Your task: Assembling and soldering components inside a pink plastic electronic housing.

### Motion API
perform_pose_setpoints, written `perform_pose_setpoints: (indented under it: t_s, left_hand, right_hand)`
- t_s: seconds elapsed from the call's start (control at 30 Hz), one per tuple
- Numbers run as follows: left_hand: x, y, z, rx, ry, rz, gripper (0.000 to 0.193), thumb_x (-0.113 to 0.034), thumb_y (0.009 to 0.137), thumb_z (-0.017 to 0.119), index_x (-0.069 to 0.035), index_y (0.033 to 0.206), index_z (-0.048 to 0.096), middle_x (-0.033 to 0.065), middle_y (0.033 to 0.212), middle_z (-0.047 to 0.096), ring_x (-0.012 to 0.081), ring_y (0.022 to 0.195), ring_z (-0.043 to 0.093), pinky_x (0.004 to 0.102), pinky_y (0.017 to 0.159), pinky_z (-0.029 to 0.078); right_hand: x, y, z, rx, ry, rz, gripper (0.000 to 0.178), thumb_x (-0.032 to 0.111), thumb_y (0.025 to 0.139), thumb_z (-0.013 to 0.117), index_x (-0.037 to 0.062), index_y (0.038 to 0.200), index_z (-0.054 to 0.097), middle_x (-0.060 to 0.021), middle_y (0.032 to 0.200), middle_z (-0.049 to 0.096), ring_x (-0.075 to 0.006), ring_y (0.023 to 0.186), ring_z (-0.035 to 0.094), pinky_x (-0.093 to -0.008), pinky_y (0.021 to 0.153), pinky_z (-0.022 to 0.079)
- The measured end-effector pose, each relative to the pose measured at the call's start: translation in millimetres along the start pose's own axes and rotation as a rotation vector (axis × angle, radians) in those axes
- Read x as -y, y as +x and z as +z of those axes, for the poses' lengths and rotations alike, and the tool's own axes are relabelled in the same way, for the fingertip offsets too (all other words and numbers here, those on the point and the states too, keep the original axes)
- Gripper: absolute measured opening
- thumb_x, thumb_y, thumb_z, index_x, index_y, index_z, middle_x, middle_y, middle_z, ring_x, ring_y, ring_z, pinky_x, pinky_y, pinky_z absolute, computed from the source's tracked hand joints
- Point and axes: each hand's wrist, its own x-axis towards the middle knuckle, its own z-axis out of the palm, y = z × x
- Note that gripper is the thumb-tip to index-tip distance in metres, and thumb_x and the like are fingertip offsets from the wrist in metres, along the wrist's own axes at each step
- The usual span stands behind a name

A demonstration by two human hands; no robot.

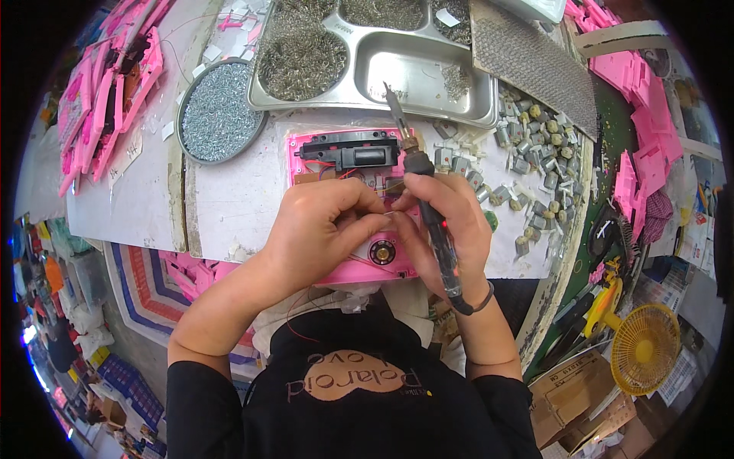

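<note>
Head view: nearest me, both hands meet over the pink plastic housing [359, 269] lying open-side up at the bench [229, 199] edge. My left hand [325, 229] is curled, fingertips pinched on something small at the housing's middle; too hidden to name, maybe a wire end. My right hand [451, 229] is closed around a soldering iron [428, 206], gripped like a pen but with the tip aimed up and away from the work, so no joint is being made right now, I judge. Progress guess: the round speaker part [381, 252] and the black module [355, 153] already sit in the housing, red wires run between, so wiring looks mid-way; back cover not on. The housing is directly under both hands, touching them. Further out: small grey motors [527, 145] scattered to the right, a round dish of screws [218, 111] left, a steel compartment tray [413, 69] of metal bits behind, pink shells [115, 92] stacked far left.
</note>
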Motion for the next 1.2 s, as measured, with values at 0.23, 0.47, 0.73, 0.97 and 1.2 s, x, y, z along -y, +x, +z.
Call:
perform_pose_setpoints:
  t_s: [0.23, 0.47, 0.73, 0.97, 1.2]
  left_hand:
    - [-3, 0, -2, 0.025, 0.053, -0.011, 0.010, 0.001, 0.086, 0.076, 0.001, 0.095, 0.073, 0.0085, 0.082, 0.071, 0.0132, 0.070, 0.068, 0.0262, 0.062, 0.052]
    - [0, 3, 1, 0.001, 0.050, 0.070, 0.010, -0.007, 0.087, 0.076, -0.001, 0.094, 0.073, 0.0115, 0.077, 0.067, 0.0246, 0.066, 0.063, 0.0353, 0.062, 0.050]
    - [-2, -3, -6, 0.151, 0.223, 0.253, 0.011, -0.006, 0.087, 0.072, -0.005, 0.095, 0.065, 0.0118, 0.111, 0.063, 0.0314, 0.095, 0.066, 0.0404, 0.079, 0.054]
    - [1, -5, 1, 0.158, 0.352, 0.339, 0.020, 0.002, 0.078, 0.076, -0.004, 0.093, 0.064, 0.0128, 0.120, 0.059, 0.0288, 0.090, 0.064, 0.0385, 0.078, 0.055]
    - [2, -7, 0, 0.143, 0.394, 0.362, 0.021, 0.003, 0.077, 0.076, -0.004, 0.092, 0.063, 0.0127, 0.121, 0.060, 0.0297, 0.093, 0.066, 0.0394, 0.079, 0.056]
  right_hand:
    - [12, -15, -6, 0.028, -0.025, 0.050, 0.065, -0.013, 0.076, 0.080, 0.0071, 0.134, 0.059, -0.0148, 0.105, 0.063, -0.0202, 0.081, 0.070, -0.0294, 0.068, 0.055]
    - [10, -18, 0, 0.000, 0.057, 0.015, 0.050, -0.006, 0.089, 0.067, 0.0061, 0.137, 0.059, -0.0123, 0.110, 0.061, -0.0167, 0.073, 0.062, -0.0298, 0.070, 0.054]
    - [6, -29, -70, -0.084, 0.331, 0.079, 0.026, 0.007, 0.083, 0.077, 0.0018, 0.106, 0.066, -0.0091, 0.077, 0.058, -0.0256, 0.071, 0.055, -0.0419, 0.082, 0.048]
    - [-2, -33, -84, 0.167, 0.416, 0.163, 0.023, 0.006, 0.070, 0.071, 0.0030, 0.092, 0.066, -0.0013, 0.062, 0.050, -0.0200, 0.057, 0.046, -0.0351, 0.065, 0.041]
    - [0, -28, -75, 0.284, 0.348, 0.168, 0.021, 0.014, 0.074, 0.073, 0.0022, 0.090, 0.064, -0.0023, 0.065, 0.052, -0.0198, 0.057, 0.047, -0.0400, 0.069, 0.043]
